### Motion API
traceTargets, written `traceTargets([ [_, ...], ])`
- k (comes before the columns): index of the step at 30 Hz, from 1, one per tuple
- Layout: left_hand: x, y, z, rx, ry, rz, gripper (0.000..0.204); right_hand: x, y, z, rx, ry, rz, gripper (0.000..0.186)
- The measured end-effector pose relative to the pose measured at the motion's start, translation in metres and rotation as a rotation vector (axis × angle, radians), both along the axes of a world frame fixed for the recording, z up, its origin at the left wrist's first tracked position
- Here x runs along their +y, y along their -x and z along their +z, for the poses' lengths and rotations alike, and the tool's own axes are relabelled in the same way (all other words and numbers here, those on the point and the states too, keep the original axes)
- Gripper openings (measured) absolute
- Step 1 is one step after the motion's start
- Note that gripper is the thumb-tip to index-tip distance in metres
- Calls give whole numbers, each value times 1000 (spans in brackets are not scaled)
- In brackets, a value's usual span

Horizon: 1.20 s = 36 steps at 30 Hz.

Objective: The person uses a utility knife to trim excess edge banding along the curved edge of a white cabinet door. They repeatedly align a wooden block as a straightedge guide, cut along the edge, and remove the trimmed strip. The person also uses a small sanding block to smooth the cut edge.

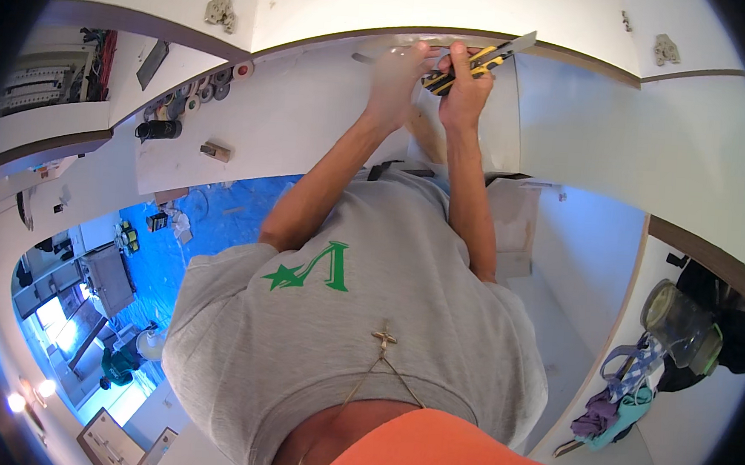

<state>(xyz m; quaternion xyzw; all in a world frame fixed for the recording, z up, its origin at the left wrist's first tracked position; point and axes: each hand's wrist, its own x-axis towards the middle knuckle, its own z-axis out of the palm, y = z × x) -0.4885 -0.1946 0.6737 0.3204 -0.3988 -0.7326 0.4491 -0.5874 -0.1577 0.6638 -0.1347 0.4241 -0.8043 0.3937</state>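
Observation:
My right hand (464,97) grips a yellow-and-black utility knife (483,62), its long blade sticking out up and to the right. Close beside it, my left hand (396,80) is smeared by motion, with its fingertips drawn together near the knife. What lies between those fingertips is too small to tell. A short thin curved strip (362,58) shows at the left of that hand. Both hands are right at the dark edge (333,38) of a white panel (438,2).
Metal hinges (221,12) are fixed to the white panels. On the white surface at left lie tape rolls (194,102), a black cylinder (159,129) and a small block (215,151). Blue sheeting (219,223) covers the floor; another person (119,366) is far off. Cloths (618,401) hang at right.

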Motion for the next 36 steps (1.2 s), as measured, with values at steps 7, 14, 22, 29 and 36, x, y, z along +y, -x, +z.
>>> traceTargets([
  [7, 6, 16, -9, 56, -22, 213, 12, 6, 17, -6, 135, -30, 117, 16],
  [14, 16, 33, -2, -460, 565, 236, 16, 33, 49, -19, 181, -3, -5, 19],
  [22, 24, 83, 0, 322, -18, 240, 14, 42, 140, -2, 70, 57, -196, 24],
  [29, 23, 86, -7, 267, -25, 360, 13, 38, 168, 10, -15, 20, -195, 18],
  [36, 26, 87, -2, 201, 1, 365, 17, 33, 176, -5, 5, -9, -199, 22],
])
